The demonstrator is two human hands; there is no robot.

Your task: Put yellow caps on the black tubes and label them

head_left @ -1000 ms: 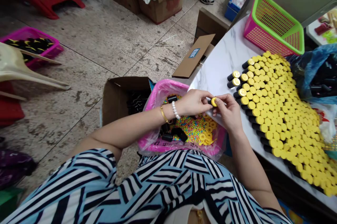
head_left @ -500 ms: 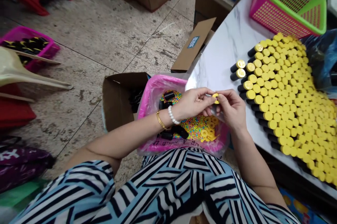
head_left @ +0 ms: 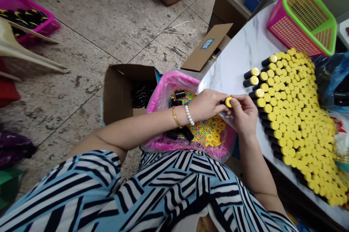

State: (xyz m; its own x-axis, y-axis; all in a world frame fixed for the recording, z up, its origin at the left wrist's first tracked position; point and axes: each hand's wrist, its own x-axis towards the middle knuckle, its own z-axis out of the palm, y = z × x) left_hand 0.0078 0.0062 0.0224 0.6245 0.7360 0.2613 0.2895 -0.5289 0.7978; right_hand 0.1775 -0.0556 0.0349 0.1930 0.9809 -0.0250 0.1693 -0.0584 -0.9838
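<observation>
1. Head view, grip: my left hand (head_left: 208, 105) has its fingers closed on the dark body of a yellow-topped black cylinder (head_left: 228, 102). My right hand (head_left: 245, 115) meets it from the other side, thumb and fingertips closed at the yellow end. Both grips shut on the one piece.

2. Handling, my judgement: the left grip wants to be steady on the body, leaving the yellow end free for the right. Light, square pressure from the right thumb should seat the top evenly; pushing off-centre could cock it or roll the body. Whether the top sits fully home I cannot tell; fingers cover part of it.

3. Position: the piece lies between my two hands, touching both, held above where the pink basin (head_left: 155, 103) and the marble-patterned table (head_left: 231, 57) meet. Yellow end towards the right hand, black body towards the left.

4. Below, in the plastic-lined basin: multicoloured beads (head_left: 201, 132), loose black cylinders (head_left: 180, 94), and yellow rings (head_left: 213, 138) on the right-hand side, just beneath my hands.

5. On the table, beyond my right hand: a dense block of yellow-capped cylinders (head_left: 296, 123), caps up. Two with shinier tops (head_left: 254, 80) stand at its near corner. Behind the block, a pink and green basket (head_left: 293, 30).
</observation>
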